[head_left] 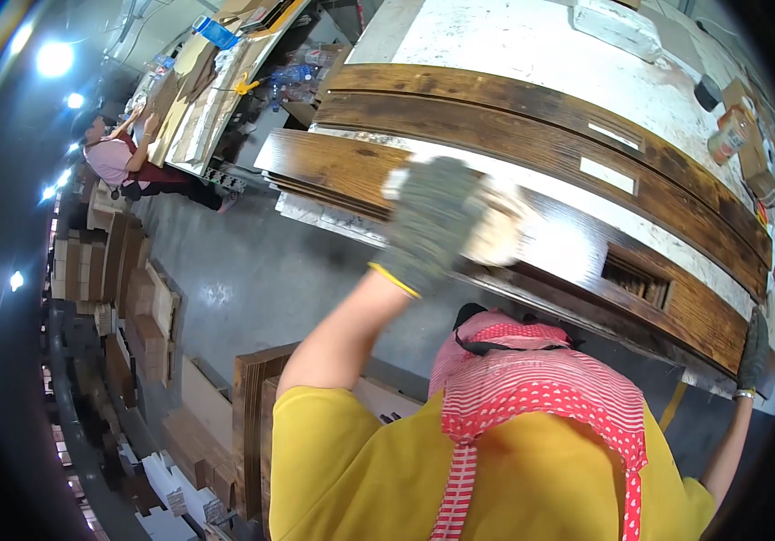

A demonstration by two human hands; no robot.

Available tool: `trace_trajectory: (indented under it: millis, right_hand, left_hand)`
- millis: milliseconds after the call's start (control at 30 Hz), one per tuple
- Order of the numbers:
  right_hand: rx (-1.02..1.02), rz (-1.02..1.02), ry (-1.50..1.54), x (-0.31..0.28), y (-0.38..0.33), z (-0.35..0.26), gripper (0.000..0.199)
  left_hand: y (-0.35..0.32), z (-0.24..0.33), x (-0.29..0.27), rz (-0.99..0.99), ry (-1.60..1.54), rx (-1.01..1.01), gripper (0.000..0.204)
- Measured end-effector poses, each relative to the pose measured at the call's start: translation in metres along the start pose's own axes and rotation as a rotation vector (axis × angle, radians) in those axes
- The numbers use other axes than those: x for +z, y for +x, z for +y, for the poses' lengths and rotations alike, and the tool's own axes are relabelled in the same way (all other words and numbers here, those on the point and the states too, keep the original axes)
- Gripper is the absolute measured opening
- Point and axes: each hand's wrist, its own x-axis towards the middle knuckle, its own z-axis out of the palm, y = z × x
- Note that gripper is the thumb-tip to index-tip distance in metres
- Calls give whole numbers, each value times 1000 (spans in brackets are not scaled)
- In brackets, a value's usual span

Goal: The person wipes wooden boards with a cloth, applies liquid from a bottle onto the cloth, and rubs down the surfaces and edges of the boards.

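My left hand (pixel 433 215), in a dark grey-green glove with a yellow cuff, is closed on a cream-white rag (pixel 503 225), blurred by motion. It presses the rag onto the nearest dark-stained wooden board (pixel 333 167), whose surface shines to the right of the hand. This board has a rectangular cutout (pixel 637 278) near its right part and lies on a stack of similar boards. At the stack's right end, my gloved right hand (pixel 752 353) rests against the board's edge with fingers stretched out, partly lost at the dark rim of the view.
Two more brown boards (pixel 496 135) with slots lie behind on the white worktable (pixel 487 36). A bottle (pixel 730 135) and cartons (pixel 760 167) stand at the right. Another person (pixel 117 158) works at a cluttered bench far left. Stacked panels (pixel 257 424) stand on the floor at my left.
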Motion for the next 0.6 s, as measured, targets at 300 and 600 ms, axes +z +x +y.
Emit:
trace_trajectory:
  millis: [300, 600]
  right_hand:
    - [-54, 0, -160, -4, 14, -2, 38]
    - [-27, 13, -135, -6, 0, 2, 38]
  left_hand:
    - [-60, -248, -48, 64, 479, -835, 32]
    - [-5, -142, 7, 184, -135, -58, 30]
